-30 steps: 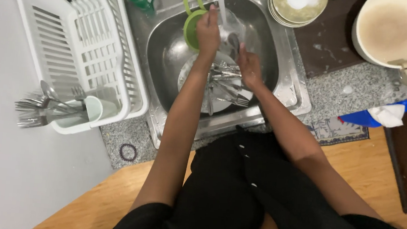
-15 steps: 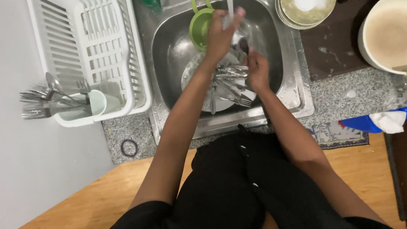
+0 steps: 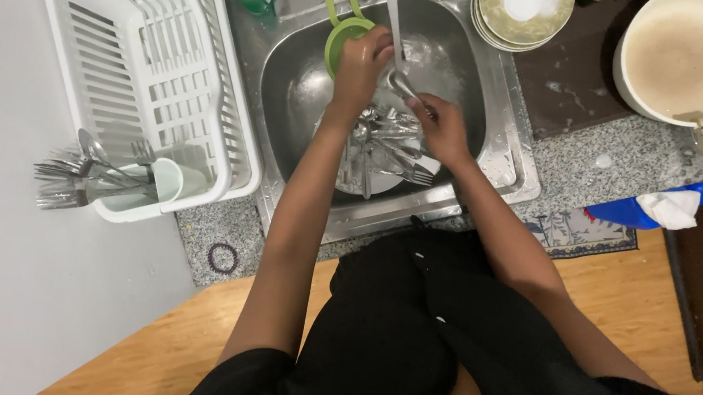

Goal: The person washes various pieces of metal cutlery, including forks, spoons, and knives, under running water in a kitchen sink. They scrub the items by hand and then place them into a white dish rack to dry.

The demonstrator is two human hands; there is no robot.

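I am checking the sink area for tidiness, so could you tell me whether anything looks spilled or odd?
White splashes mark the dark board right of the sink, and a crumpled white cloth lies at the counter edge.

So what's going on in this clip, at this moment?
A person stands at a steel sink with both hands over it. The left hand and right hand hold a metal spoon under the tap's running water. More cutlery lies piled in the basin. A white drying rack on the left holds washed forks.
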